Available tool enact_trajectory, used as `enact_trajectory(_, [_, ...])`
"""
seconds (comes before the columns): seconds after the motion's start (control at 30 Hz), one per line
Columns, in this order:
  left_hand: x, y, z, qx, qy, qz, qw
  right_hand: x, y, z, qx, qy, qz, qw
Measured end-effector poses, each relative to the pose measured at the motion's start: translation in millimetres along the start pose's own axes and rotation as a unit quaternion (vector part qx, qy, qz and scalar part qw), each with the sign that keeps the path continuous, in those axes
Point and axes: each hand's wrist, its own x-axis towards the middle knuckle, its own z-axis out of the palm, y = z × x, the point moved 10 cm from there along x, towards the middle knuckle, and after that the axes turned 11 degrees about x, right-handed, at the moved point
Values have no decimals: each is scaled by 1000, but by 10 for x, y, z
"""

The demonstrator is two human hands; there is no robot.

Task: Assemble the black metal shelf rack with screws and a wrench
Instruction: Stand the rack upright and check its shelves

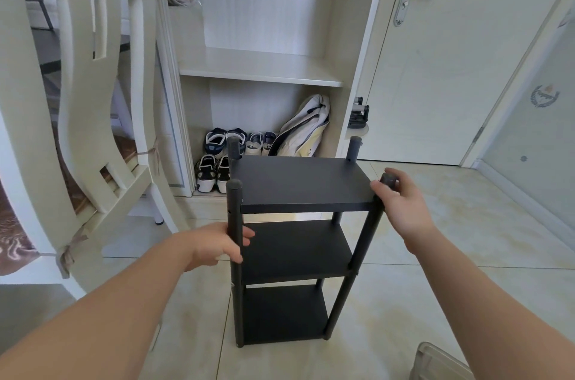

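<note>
Head view: matte black three-tier rack [298,183]

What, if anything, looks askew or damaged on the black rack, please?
Nothing stands out. The rack stands upright on the tiled floor, its three shelves level and posts straight. The left hand grips the front left post and the right hand grips the front right post's top.
</note>
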Motion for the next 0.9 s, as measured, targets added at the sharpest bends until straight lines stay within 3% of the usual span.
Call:
enact_trajectory(0.07, [101,-22,26,54,75,-2,996,-28,-63,-27,-63,-12,-39,997])
enact_trajectory(0.13, [149,-32,11,26,152,-10,988,-58,-133,-95,-111,-5,-81,990])
enact_trajectory(0.23, [169,-19,-28,-3,205,-20,979,-51,-238,-210,-140,16,-120,983])
enact_trajectory(0.43, [209,469,-164,47,268,58,960,0,91,-626,-33,124,-116,985])
enact_trajectory(0.63, [279,1225,25,128,317,106,934,234,857,-1213,44,173,0,984])
enact_trajectory(0.9, [806,1925,869,206,323,144,912,280,2001,-1340,63,83,196,975])
